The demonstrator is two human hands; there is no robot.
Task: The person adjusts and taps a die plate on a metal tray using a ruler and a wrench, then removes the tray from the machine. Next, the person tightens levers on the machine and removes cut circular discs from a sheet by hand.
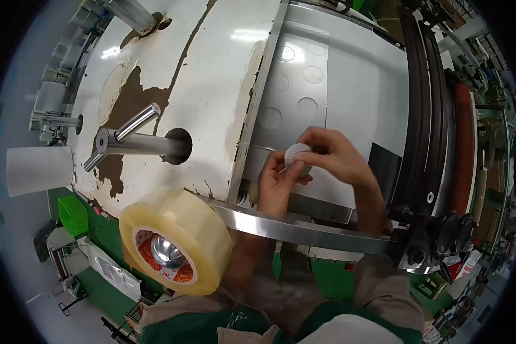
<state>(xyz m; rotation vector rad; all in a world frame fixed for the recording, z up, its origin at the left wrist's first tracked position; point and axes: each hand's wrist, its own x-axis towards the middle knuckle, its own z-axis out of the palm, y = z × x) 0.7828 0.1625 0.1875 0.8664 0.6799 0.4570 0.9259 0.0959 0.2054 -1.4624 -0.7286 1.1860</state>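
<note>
A small white round disc (297, 152) is between my two hands, above the pale work surface inside the machine frame. My left hand (279, 182) closes its fingers around the disc from below and left. From the right, my right hand (337, 156) pinches the disc's edge with thumb and fingers. Whether it is one disc or a stack is hard to make out. Beyond my hands lies a grey sheet (289, 94) with several round outlines, beside a plain white sheet (366, 86).
A big roll of clear tape (203, 241) stands at the near left on a metal spindle. A steel bar (304, 228) crosses under my forearms. Dark rollers (421, 109) and a red roller (463, 149) run along the right. A metal crank handle (135, 129) rises from the worn white panel (212, 74).
</note>
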